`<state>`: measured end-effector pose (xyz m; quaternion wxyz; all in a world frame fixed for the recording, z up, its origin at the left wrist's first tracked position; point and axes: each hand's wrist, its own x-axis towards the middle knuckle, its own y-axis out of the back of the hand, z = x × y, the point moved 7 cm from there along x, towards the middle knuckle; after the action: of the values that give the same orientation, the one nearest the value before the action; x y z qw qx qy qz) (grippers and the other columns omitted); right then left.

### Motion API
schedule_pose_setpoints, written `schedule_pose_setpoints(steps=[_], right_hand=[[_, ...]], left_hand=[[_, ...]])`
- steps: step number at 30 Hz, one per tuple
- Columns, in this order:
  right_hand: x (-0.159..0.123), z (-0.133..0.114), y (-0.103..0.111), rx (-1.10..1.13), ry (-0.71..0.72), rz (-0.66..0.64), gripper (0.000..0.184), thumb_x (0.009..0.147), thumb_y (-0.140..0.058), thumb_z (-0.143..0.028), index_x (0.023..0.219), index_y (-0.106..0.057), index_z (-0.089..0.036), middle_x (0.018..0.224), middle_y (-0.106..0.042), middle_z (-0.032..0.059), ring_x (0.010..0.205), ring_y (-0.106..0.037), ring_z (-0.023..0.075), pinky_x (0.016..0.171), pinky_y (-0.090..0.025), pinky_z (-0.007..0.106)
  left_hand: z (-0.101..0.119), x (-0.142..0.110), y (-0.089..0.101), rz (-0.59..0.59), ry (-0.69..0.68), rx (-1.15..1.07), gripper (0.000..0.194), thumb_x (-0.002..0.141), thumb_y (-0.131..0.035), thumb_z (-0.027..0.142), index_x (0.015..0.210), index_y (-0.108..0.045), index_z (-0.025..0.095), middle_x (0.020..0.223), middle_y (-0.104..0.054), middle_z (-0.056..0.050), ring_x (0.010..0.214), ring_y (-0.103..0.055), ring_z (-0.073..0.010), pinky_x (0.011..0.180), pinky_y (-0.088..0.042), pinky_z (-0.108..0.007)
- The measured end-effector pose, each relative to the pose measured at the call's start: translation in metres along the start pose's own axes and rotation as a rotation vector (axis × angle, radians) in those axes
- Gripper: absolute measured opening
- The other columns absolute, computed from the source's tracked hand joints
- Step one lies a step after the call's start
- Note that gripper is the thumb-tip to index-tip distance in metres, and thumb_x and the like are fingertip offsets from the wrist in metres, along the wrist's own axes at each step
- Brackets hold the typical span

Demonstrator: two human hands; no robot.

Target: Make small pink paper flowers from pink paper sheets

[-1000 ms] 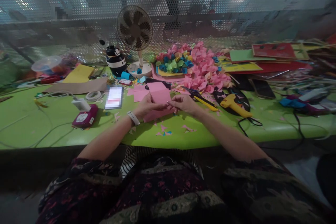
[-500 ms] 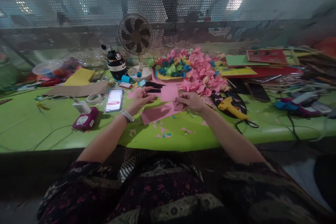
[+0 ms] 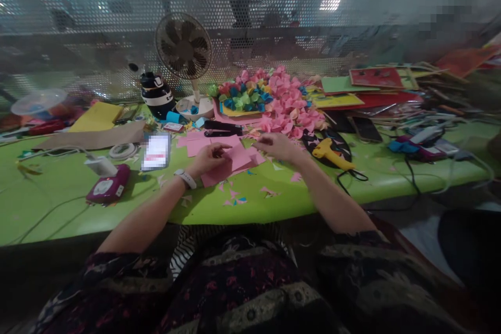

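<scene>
My left hand (image 3: 210, 159), with a white watch on the wrist, is closed on the edge of a square of pink paper (image 3: 237, 154). Below it a larger pink sheet (image 3: 211, 179) lies on the green table. To the right, my right hand (image 3: 277, 147) is low over the table with its fingers curled, and what is under or in them is hidden. Just beyond both hands lies a black stapler (image 3: 223, 129). More pink paper (image 3: 193, 145) lies behind the left hand.
Folded pink paper pieces (image 3: 291, 102) are heaped at the back, beside green and blue ones (image 3: 250, 98). A yellow glue gun (image 3: 332, 155) lies at right. At left are a phone (image 3: 155, 151), a purple power adapter (image 3: 108, 183), a bottle (image 3: 156, 96) and a fan (image 3: 183, 47). Paper scraps (image 3: 235, 198) litter the front.
The pink square went from both hands to my right hand, then to my left, lower over the larger sheet. My right hand has let go of it and curled. The view has turned right.
</scene>
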<state>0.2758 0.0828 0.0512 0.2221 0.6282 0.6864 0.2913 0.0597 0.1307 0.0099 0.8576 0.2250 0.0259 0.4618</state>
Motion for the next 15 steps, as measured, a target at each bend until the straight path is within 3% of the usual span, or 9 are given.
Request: schedule_pose_setpoints(steps=[4,7,11,15], right_hand=[[-0.009,0.012,0.048,-0.521,-0.059,0.172,0.032,0.085,-0.064,-0.049,0.087,-0.070,-0.018,0.089,-0.072,0.0109,0.080,-0.064,0.0223,0.066,-0.044,0.031],[-0.011,0.033,0.054,-0.776,-0.143,0.080,0.035,0.078,-0.069,-0.051,0.089,-0.070,-0.017,0.090,-0.072,0.0125,0.082,-0.065,0.0262,0.063,-0.040,0.030],[-0.014,0.054,0.047,-0.775,-0.216,-0.012,0.025,0.082,-0.065,-0.040,0.089,-0.069,-0.017,0.083,-0.071,0.0109,0.075,-0.064,0.0245,0.058,-0.037,0.029],[-0.017,0.050,0.053,-0.592,-0.131,0.118,0.026,0.083,-0.065,-0.037,0.098,-0.069,-0.016,0.088,-0.071,0.0096,0.075,-0.063,0.0231,0.063,-0.039,0.029]], left_hand=[[0.004,0.000,0.002,0.009,-0.037,0.026,0.024,0.072,-0.076,0.037,0.083,-0.073,0.016,0.081,-0.071,-0.005,0.072,-0.062,-0.0160,0.069,-0.050,-0.028],[0.002,0.000,-0.001,-0.028,-0.020,0.010,0.020,0.071,-0.078,0.035,0.080,-0.073,0.017,0.079,-0.072,-0.004,0.071,-0.063,-0.0162,0.068,-0.051,-0.028],[-0.004,0.000,-0.003,-0.058,-0.005,-0.046,0.020,0.071,-0.078,0.033,0.083,-0.075,0.017,0.088,-0.076,-0.007,0.080,-0.068,-0.0191,0.076,-0.054,-0.032],[-0.008,0.001,-0.002,-0.051,0.004,-0.061,0.022,0.071,-0.077,0.033,0.085,-0.076,0.017,0.090,-0.076,-0.008,0.082,-0.069,-0.0205,0.079,-0.055,-0.034]])
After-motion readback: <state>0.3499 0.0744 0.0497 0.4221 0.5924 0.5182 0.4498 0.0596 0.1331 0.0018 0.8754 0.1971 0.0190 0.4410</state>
